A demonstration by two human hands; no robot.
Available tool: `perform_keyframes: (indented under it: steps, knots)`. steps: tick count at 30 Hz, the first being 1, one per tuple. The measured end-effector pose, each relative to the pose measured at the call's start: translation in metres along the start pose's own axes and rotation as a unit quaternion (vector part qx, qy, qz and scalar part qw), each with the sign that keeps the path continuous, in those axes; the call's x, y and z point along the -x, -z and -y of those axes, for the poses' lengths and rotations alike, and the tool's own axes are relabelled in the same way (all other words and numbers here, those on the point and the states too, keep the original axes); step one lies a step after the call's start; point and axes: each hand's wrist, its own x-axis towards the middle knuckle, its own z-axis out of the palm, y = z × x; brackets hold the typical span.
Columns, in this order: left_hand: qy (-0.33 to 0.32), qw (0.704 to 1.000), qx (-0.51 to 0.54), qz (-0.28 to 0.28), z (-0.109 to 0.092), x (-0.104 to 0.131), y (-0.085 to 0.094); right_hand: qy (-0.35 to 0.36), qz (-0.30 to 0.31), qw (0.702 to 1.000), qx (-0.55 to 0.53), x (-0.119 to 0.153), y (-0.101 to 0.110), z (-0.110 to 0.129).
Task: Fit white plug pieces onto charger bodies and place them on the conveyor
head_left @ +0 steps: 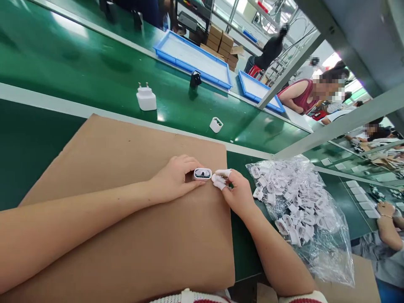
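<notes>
My left hand (177, 178) is closed round a white charger housing (202, 177) above the cardboard sheet (151, 235). The housing's oval open end faces up, with dark and metallic parts showing inside. Just right of it is my right hand (232, 187), with white covers on its fingertips. Its thumb and fingers pinch a small white piece (215, 178), close beside the housing; the piece's shape is mostly hidden by the fingers. To the right of my right hand lies a clear plastic bag (296, 198) with several white plug parts on it.
Beyond the cardboard, a green conveyor (104, 84) carries a white plug charger (146, 98), a white housing (216, 124) and a black piece (195, 79). Blue-rimmed trays (192, 61) lie behind. A metal post (296, 145) slants at the right; a co-worker's hand (385, 209) is at far right.
</notes>
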Motion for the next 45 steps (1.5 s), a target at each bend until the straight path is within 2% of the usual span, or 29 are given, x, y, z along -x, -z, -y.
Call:
perform_keyframes:
  steps: [3, 5, 7, 9, 12, 14, 16, 18, 20, 23, 27, 31, 37, 45]
  knots:
    - [-0.018, 0.999, 0.022, 0.015, 0.002, 0.001, 0.0, -0.072, -0.06, 0.992, -0.089, -0.001, -0.001, 0.003]
    - [-0.028, 0.999, 0.031, 0.025, 0.003, 0.003, 0.0, -0.152, -0.083, 0.962, -0.213, -0.005, -0.001, 0.007]
    - [-0.029, 0.998, 0.034, 0.032, 0.003, 0.004, -0.001, -0.215, -0.066, 0.92, -0.322, -0.007, 0.0, 0.012]
    - [-0.025, 0.998, 0.036, 0.038, 0.004, 0.003, -0.001, -0.251, -0.031, 0.888, -0.385, -0.009, 0.003, 0.017]
    - [-0.026, 0.998, 0.042, 0.039, 0.005, 0.002, -0.001, -0.271, 0.006, 0.87, -0.412, -0.011, 0.006, 0.025]
    - [-0.028, 0.998, 0.045, 0.034, 0.006, 0.001, -0.002, -0.252, 0.004, 0.887, -0.387, -0.012, 0.006, 0.031]
    - [-0.028, 0.998, 0.046, 0.031, 0.006, 0.002, -0.002, -0.196, -0.012, 0.925, -0.325, -0.013, 0.005, 0.039]
    - [-0.027, 0.998, 0.046, 0.03, 0.006, 0.002, -0.002, -0.103, -0.019, 0.971, -0.215, -0.013, 0.002, 0.046]
    - [-0.028, 0.998, 0.048, 0.031, 0.007, 0.003, -0.002, 0.011, -0.008, 0.997, -0.082, -0.014, -0.001, 0.052]
    - [-0.037, 0.997, 0.051, 0.035, 0.007, 0.003, -0.002, 0.148, 0.021, 0.987, 0.062, -0.015, -0.005, 0.055]
    - [-0.042, 0.997, 0.055, 0.032, 0.009, 0.003, -0.002, 0.229, 0.034, 0.963, 0.135, -0.016, -0.007, 0.054]
    - [-0.039, 0.997, 0.054, 0.026, 0.009, 0.003, -0.003, 0.239, -0.005, 0.961, 0.141, -0.015, -0.005, 0.056]
    - [-0.041, 0.997, 0.055, 0.027, 0.008, 0.003, -0.003, 0.233, 0.017, 0.96, 0.152, -0.018, -0.008, 0.055]
    - [-0.031, 0.998, 0.048, 0.015, 0.003, 0.003, -0.001, 0.192, -0.004, 0.96, 0.202, -0.019, -0.015, 0.051]
